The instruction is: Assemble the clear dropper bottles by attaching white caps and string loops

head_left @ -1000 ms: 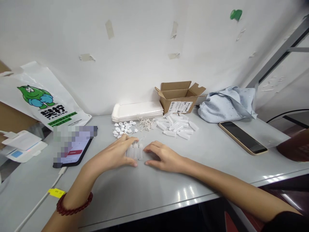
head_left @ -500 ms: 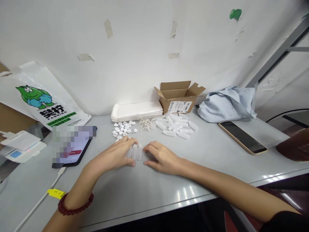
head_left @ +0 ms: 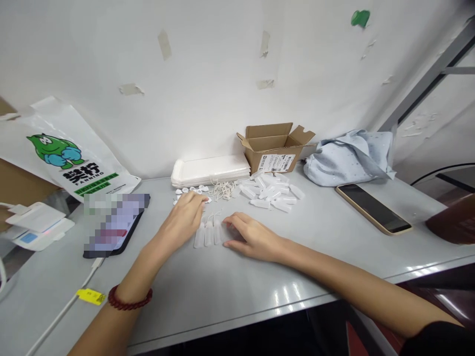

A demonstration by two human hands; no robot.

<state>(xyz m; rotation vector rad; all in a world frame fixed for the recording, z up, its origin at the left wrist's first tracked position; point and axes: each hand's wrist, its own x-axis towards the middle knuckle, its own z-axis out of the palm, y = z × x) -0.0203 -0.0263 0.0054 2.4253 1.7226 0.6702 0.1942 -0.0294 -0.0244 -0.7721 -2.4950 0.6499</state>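
On the glossy grey table point(head_left: 237, 291), the left hand point(head_left: 182, 217) keeps its fingers together, any pinch hidden from me; the right hand point(head_left: 256, 240), thumb and forefinger spread, perhaps guards three neatly aligned, translucent plastic vials point(head_left: 209, 234), beyond which lie small white plastic caps point(head_left: 178, 192).

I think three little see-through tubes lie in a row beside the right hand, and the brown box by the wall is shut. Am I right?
Almost! The brown box by the wall isn't shut: the head view shows it open, its flaps spread. Three little see-through tubes do lie in a row beside the right hand.
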